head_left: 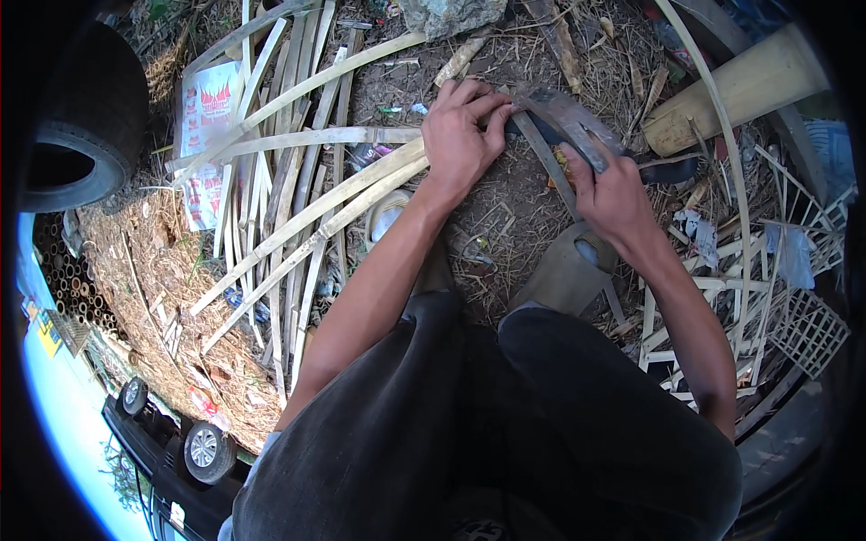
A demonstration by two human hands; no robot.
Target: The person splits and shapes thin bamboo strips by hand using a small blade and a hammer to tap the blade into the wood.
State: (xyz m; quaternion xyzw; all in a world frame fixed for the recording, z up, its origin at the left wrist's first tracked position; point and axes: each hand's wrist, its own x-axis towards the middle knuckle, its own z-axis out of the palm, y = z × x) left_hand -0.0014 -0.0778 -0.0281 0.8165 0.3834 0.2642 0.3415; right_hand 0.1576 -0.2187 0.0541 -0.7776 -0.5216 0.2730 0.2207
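Pinched at its end by my left hand (465, 131) is a narrow greyish strip (546, 162), apparently split bamboo, slanting down toward my right knee. My right hand (613, 194) is closed around a broad, dark metal knife (568, 113), whose blade points toward the left fingertips. The strip's upper end lies close to the blade; whether they touch is unclear. Two pale bamboo strips (311, 225) run out to the left from beneath my left wrist. The knife's handle is mostly hidden by my right fingers.
A pile of split bamboo strips (284, 162) lies at the left beside a printed sack (209, 135). Tires (90, 117) stand far left, a rock (451, 13) ahead. At the right are a thick bamboo piece (740, 90), a long bent strip (722, 117) and woven lattice (809, 334).
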